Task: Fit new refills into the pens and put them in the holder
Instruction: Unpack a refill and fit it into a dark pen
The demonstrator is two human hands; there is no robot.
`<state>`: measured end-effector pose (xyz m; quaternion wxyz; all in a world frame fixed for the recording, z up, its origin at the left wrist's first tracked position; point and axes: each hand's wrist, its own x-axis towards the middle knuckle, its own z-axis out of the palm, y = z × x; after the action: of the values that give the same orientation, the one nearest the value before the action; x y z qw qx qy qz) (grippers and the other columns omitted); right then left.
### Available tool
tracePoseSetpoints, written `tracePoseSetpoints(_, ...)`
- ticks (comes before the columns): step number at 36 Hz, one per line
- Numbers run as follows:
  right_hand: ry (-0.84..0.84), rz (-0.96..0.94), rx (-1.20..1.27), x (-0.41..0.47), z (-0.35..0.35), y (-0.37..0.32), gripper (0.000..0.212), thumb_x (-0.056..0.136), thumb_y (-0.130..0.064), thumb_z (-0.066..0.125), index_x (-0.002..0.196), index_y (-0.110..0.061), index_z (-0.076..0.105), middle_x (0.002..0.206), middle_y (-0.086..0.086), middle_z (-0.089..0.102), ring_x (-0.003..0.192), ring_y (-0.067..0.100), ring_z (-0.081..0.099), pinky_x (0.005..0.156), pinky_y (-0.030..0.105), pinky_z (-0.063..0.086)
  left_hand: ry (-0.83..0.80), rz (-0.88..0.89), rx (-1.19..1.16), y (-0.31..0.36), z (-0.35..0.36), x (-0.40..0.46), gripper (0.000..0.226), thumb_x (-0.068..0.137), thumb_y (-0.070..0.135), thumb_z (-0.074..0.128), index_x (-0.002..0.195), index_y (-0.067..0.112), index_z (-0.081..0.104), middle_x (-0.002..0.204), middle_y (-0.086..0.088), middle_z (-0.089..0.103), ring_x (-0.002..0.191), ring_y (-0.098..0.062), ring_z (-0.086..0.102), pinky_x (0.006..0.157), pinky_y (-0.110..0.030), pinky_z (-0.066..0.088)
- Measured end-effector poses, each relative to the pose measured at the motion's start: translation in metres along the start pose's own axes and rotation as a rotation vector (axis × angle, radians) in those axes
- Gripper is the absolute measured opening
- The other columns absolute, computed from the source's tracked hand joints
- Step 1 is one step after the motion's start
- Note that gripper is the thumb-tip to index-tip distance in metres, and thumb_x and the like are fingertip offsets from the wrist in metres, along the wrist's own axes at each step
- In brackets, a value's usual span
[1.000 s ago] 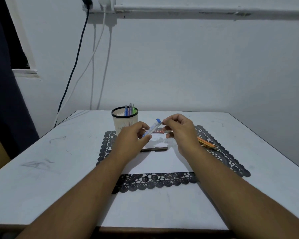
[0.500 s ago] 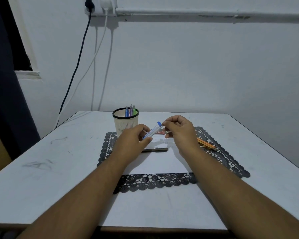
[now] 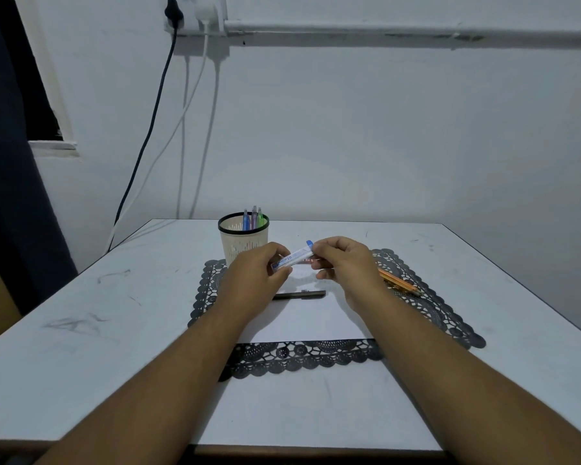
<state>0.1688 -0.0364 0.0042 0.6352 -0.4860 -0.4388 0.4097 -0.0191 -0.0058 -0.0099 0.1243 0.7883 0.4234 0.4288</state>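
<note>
Both hands hold a small clear refill case [image 3: 294,256] with a blue cap above the white sheet. My left hand [image 3: 254,278] pinches its lower end, and my right hand [image 3: 344,263] pinches the capped upper end. A reddish pen part [image 3: 311,261] shows under my right fingers. A dark pen [image 3: 299,294] lies flat on the white sheet [image 3: 309,322]. Behind my left hand stands the cream pen holder [image 3: 244,241] with a black rim, and three pens [image 3: 253,219] stand in it.
A black lace mat [image 3: 433,307] lies under the sheet on the white table [image 3: 98,323]. Orange pencils [image 3: 399,282] rest on the mat to the right of my right hand. Cables hang down the wall at the back left.
Both hands have stayed almost in place on the refill case. The camera has tipped slightly, so the scene sits a little lower in the frame.
</note>
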Motion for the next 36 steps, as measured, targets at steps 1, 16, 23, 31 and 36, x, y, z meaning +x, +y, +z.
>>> tracePoseSetpoints(1, 0.004, 0.021, 0.020, 0.000, 0.000, 0.000, 0.006, 0.093, -0.006, 0.072, 0.095, 0.000, 0.075, 0.081, 0.015, 0.073, 0.066, 0.017, 0.065, 0.059, 0.027, 0.056, 0.006, 0.009, -0.005, 0.000, 0.000, 0.000, 0.018, 0.090, 0.025, 0.075, 0.107, 0.030, 0.072, 0.083, 0.012, 0.067, 0.077, -0.007, 0.062, 0.071, -0.041, 0.056)
tracePoseSetpoints(16, -0.175, 0.475, 0.502, -0.002, 0.006, 0.000, 0.007, 0.098, 0.002, 0.061, 0.099, 0.007, 0.066, 0.075, 0.016, 0.070, 0.057, 0.015, 0.065, 0.053, 0.021, 0.058, 0.074, -0.039, -0.513, 0.013, -0.004, -0.002, 0.026, 0.095, 0.012, 0.071, 0.113, 0.032, 0.068, 0.095, -0.004, 0.073, 0.087, -0.023, 0.067, 0.078, -0.041, 0.056)
tracePoseSetpoints(23, -0.164, 0.502, 0.528, -0.003, 0.006, -0.001, 0.008, 0.098, 0.003, 0.061, 0.094, 0.007, 0.067, 0.075, 0.017, 0.070, 0.056, 0.016, 0.065, 0.056, 0.021, 0.060, 0.066, -0.023, -0.501, 0.016, -0.007, -0.004, 0.026, 0.096, 0.013, 0.070, 0.111, 0.034, 0.067, 0.093, 0.004, 0.073, 0.082, -0.012, 0.065, 0.076, -0.035, 0.056)
tracePoseSetpoints(31, -0.132, 0.443, 0.496, 0.001, 0.003, -0.001, 0.009, 0.098, 0.003, 0.062, 0.099, 0.010, 0.067, 0.075, 0.017, 0.070, 0.055, 0.015, 0.066, 0.055, 0.021, 0.059, 0.087, -0.029, -0.435, 0.014, -0.007, -0.003, 0.026, 0.094, 0.014, 0.071, 0.107, 0.036, 0.068, 0.089, 0.003, 0.072, 0.071, -0.006, 0.060, 0.066, -0.024, 0.050)
tracePoseSetpoints(36, -0.119, 0.350, 0.361, 0.007, -0.004, -0.002, 0.010, 0.099, 0.004, 0.060, 0.103, 0.010, 0.068, 0.081, 0.019, 0.073, 0.059, 0.015, 0.067, 0.056, 0.022, 0.058, 0.092, -0.064, -0.380, 0.007, -0.005, -0.002, 0.025, 0.093, 0.016, 0.073, 0.104, 0.038, 0.070, 0.085, 0.004, 0.070, 0.067, -0.005, 0.057, 0.061, -0.022, 0.050)
